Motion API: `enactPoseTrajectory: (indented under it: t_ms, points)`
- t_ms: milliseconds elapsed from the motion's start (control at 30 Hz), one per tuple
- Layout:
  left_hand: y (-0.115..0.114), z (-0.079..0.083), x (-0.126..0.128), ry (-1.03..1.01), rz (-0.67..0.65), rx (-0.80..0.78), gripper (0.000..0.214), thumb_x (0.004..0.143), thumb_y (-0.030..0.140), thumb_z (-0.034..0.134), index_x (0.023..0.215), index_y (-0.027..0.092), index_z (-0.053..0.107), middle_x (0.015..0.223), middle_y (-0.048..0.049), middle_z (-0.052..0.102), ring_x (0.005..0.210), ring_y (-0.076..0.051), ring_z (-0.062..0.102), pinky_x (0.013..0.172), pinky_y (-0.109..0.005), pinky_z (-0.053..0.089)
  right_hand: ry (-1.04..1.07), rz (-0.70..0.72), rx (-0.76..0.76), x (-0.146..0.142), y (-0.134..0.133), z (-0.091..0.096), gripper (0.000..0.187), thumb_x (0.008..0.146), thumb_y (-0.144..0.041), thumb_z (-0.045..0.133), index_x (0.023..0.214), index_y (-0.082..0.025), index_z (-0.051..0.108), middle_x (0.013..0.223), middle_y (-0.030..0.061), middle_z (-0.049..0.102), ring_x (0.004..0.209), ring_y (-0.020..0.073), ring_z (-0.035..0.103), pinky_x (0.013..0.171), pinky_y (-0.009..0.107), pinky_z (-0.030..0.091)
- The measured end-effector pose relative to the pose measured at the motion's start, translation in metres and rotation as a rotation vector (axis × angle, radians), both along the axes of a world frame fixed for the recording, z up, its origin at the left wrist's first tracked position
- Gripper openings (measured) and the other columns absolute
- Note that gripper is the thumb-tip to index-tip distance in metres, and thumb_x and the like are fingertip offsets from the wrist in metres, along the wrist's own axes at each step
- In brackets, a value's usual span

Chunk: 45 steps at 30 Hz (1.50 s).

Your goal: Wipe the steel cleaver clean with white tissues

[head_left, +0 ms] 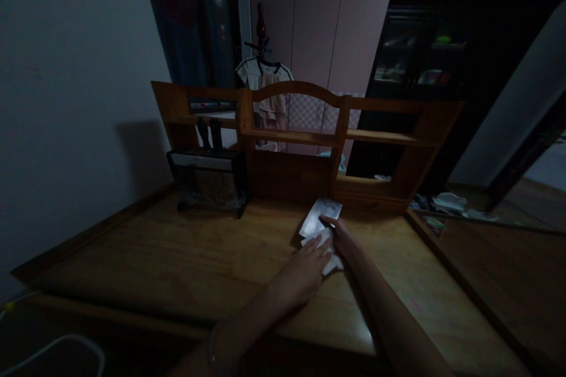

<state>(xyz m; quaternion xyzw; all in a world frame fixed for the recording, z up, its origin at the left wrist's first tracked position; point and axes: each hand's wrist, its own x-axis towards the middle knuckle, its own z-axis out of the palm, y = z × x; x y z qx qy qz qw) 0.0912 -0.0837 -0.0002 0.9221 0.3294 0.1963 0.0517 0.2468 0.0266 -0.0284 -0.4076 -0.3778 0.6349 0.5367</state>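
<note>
My right hand (341, 237) is closed on a flat, glossy, pale rectangular packet (312, 221), held tilted just above the wooden desk. Its thumb lies on the top face; the other fingers are hidden. Right below the packet is a crumpled white tissue-like sheet (335, 263). My left hand (304, 266) presses its fingers over this sheet, close beside the right hand. The dim light hides the fingertips and any print on the packet.
A wooden shelf unit (292, 136) stands along the back of the desk (186, 256). At its left is a dark-framed appliance (207, 179) wrapped in clear plastic. A wall borders the left; a raised wooden edge (455, 274) runs along the right.
</note>
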Motion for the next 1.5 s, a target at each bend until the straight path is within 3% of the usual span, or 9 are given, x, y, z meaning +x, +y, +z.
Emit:
enactPoseTrajectory:
  t_ms: [100, 533, 767, 900, 1000, 1133, 1200, 1300, 1500]
  points:
    - [-0.011, -0.02, -0.003, -0.014, 0.044, -0.026, 0.056, 0.079, 0.002, 0.041, 0.133, 0.012, 0.048, 0.157, -0.0059, 0.018, 0.145, -0.021, 0.001, 0.118, -0.039, 0.019, 0.018, 0.016, -0.029, -0.002, 0.001, 0.0, 0.009, 0.072, -0.02, 0.071, 0.073, -0.015, 0.065, 0.065, 0.0043, 0.07, 0.054, 0.0168, 0.064, 0.052, 0.027, 0.051]
    - [-0.06, -0.034, -0.027, -0.086, 0.084, -0.151, 0.097, 0.06, -0.007, 0.034, 0.151, 0.018, 0.015, 0.159, -0.0013, 0.01, 0.145, -0.018, 0.009, 0.119, -0.04, 0.022, 0.105, 0.028, -0.003, -0.005, 0.009, -0.007, 0.018, 0.063, -0.011, 0.075, 0.079, -0.015, 0.067, 0.072, 0.0038, 0.073, 0.061, 0.0155, 0.066, 0.06, 0.024, 0.053]
    - [-0.09, -0.037, -0.043, -0.138, 0.101, -0.18, 0.091, 0.069, -0.007, 0.034, 0.152, 0.024, 0.012, 0.158, -0.0009, 0.013, 0.144, -0.019, 0.017, 0.117, -0.04, 0.027, 0.112, 0.034, 0.019, -0.006, 0.01, -0.01, 0.019, 0.064, -0.012, 0.075, 0.081, -0.015, 0.067, 0.077, 0.005, 0.073, 0.066, 0.0172, 0.068, 0.065, 0.026, 0.055]
    - [-0.098, -0.036, -0.046, -0.302, 0.086, -0.325, 0.067, 0.084, 0.006, 0.041, 0.147, 0.026, 0.031, 0.154, -0.0013, 0.026, 0.141, -0.021, 0.027, 0.116, -0.04, 0.027, 0.109, 0.044, 0.026, -0.005, 0.01, -0.012, 0.019, 0.064, -0.013, 0.075, 0.081, -0.016, 0.067, 0.077, 0.0046, 0.073, 0.065, 0.0171, 0.068, 0.064, 0.026, 0.056]
    - [-0.1, -0.026, -0.051, -0.655, 0.318, -0.588, 0.041, 0.091, 0.03, 0.048, 0.131, 0.025, 0.057, 0.139, -0.0032, 0.051, 0.134, -0.026, 0.04, 0.115, -0.042, 0.028, 0.106, 0.048, 0.032, -0.004, 0.011, -0.012, 0.018, 0.065, -0.013, 0.075, 0.08, -0.017, 0.067, 0.077, 0.0043, 0.073, 0.065, 0.0173, 0.068, 0.064, 0.027, 0.056]
    - [-0.089, 0.016, -0.057, -1.194, 0.746, -0.754, 0.049, 0.085, 0.052, 0.056, 0.113, 0.016, 0.069, 0.115, -0.009, 0.069, 0.127, -0.035, 0.048, 0.109, -0.046, 0.034, 0.107, 0.057, 0.042, -0.005, 0.01, -0.012, 0.019, 0.065, -0.013, 0.075, 0.081, -0.017, 0.067, 0.08, 0.0048, 0.073, 0.068, 0.0179, 0.069, 0.067, 0.027, 0.056]
    - [-0.079, 0.04, -0.054, -1.249, 0.682, -0.476, 0.043, 0.089, 0.045, 0.053, 0.124, 0.023, 0.062, 0.128, -0.0032, 0.062, 0.137, -0.027, 0.036, 0.116, -0.038, 0.023, 0.107, 0.06, 0.044, -0.005, 0.01, -0.012, 0.02, 0.064, -0.013, 0.075, 0.082, -0.016, 0.067, 0.079, 0.0047, 0.073, 0.067, 0.0177, 0.069, 0.067, 0.027, 0.056]
    - [-0.061, 0.054, -0.037, -0.904, 0.457, -0.155, 0.043, 0.094, 0.026, 0.044, 0.137, 0.028, 0.05, 0.145, 0.0022, 0.045, 0.144, -0.021, 0.02, 0.12, -0.038, 0.01, 0.103, 0.067, 0.042, -0.006, 0.009, -0.012, 0.022, 0.063, -0.014, 0.075, 0.083, -0.015, 0.066, 0.078, 0.0049, 0.073, 0.066, 0.0172, 0.068, 0.066, 0.027, 0.055]
    - [-0.04, -0.002, -0.003, -0.353, 0.135, -0.201, 0.071, 0.072, 0.0, 0.041, 0.14, 0.021, 0.044, 0.151, -0.0007, 0.035, 0.143, -0.019, 0.022, 0.117, -0.042, 0.026, 0.076, 0.063, 0.033, -0.006, 0.009, -0.01, 0.02, 0.061, -0.016, 0.076, 0.078, -0.016, 0.065, 0.07, 0.003, 0.072, 0.058, 0.0164, 0.066, 0.059, 0.026, 0.054]
